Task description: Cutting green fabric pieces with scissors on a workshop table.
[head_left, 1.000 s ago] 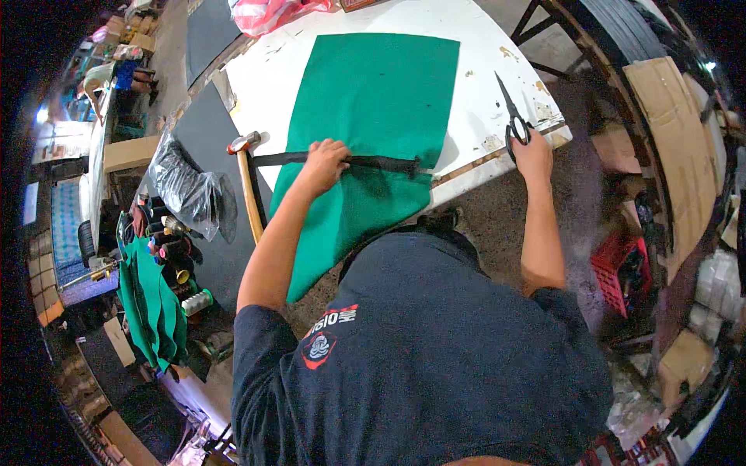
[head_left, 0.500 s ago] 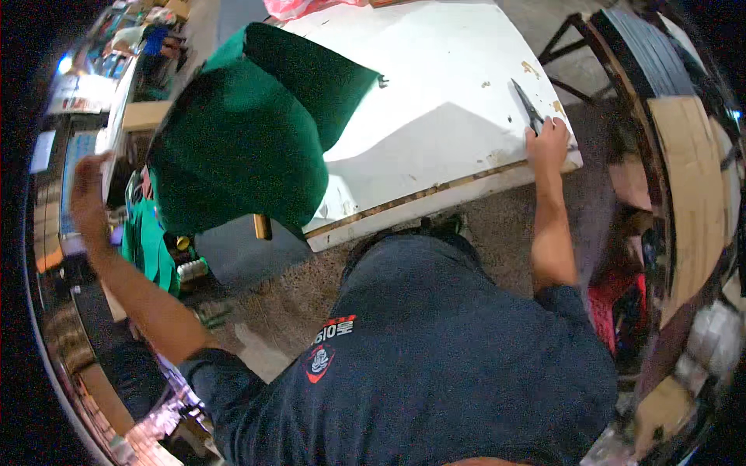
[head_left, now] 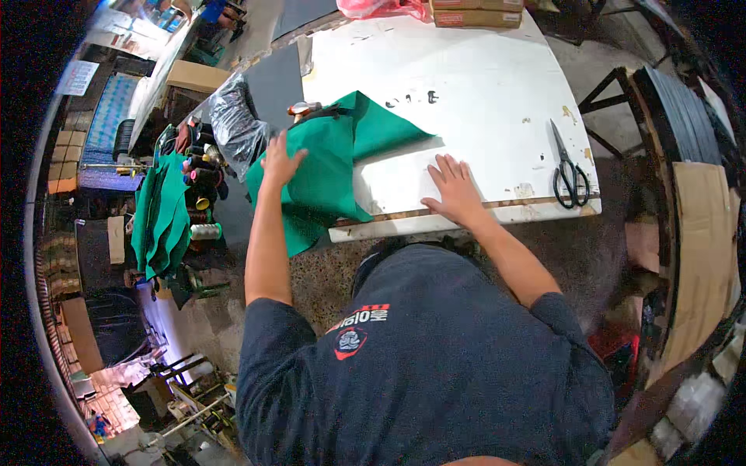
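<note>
"Where was the green cloth (head_left: 322, 167)?"
"Over the table's (head_left: 474, 85) near left corner; left hand (head_left: 283, 161) spread over it, right hand (head_left: 457, 193) spread by the near edge. Overhang could've dragged it off."

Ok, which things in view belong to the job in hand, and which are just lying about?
Likely in the job:
green fabric at the left hand;
white table under the right hand;
black scissors.

Apparently just lying about:
pink plastic bag;
cardboard boxes;
thread spools.

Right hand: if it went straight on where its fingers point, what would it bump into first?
The right hand would probably meet the green cloth at its pointed right corner, though depth is unclear.
</note>
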Tool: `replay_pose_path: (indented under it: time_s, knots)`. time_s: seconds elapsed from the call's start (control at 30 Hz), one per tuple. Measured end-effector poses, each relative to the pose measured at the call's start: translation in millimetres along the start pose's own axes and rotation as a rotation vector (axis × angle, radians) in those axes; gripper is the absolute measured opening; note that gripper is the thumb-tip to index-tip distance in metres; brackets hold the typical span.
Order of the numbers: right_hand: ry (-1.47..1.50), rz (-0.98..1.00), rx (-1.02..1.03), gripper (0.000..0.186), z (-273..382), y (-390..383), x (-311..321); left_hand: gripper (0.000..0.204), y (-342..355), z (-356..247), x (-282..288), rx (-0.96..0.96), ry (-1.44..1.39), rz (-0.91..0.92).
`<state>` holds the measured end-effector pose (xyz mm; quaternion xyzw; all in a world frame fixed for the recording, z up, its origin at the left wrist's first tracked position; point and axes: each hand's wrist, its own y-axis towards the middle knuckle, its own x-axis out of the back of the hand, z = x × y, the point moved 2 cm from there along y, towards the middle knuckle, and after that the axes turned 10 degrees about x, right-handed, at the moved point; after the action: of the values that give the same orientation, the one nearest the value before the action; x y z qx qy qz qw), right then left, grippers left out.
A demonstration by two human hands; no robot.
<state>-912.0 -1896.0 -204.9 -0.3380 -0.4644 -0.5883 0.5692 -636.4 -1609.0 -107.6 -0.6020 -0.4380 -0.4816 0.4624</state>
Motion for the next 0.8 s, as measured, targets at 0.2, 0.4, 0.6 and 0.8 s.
replay_pose_path:
  time_s: [0.2, 0.4, 0.6, 0.8]
  knots:
    - [-0.08, 0.069, -0.111, 0.081, 7.2, 31.5, -6.1, 0.065, 102.9, 5.1, -14.1, -0.348, -0.047, -0.098]
    - [0.383, 0.058, 0.208, 0.036, 55.5, -93.8, -7.5, 0.061, 164.4, 40.3, -66.5, -0.347, -0.085, 0.23]
    - [0.197, 0.182, -0.903, 0.028, 38.3, -167.6, 58.4, 0.038, 154.3, 23.7, -21.2, -0.457, -0.038, 0.215]
    - [-0.143, -0.445, -0.483, 0.058, 30.8, 5.6, 69.7, 0.021, 89.1, -72.2, 262.2, -0.859, -0.232, -0.582]
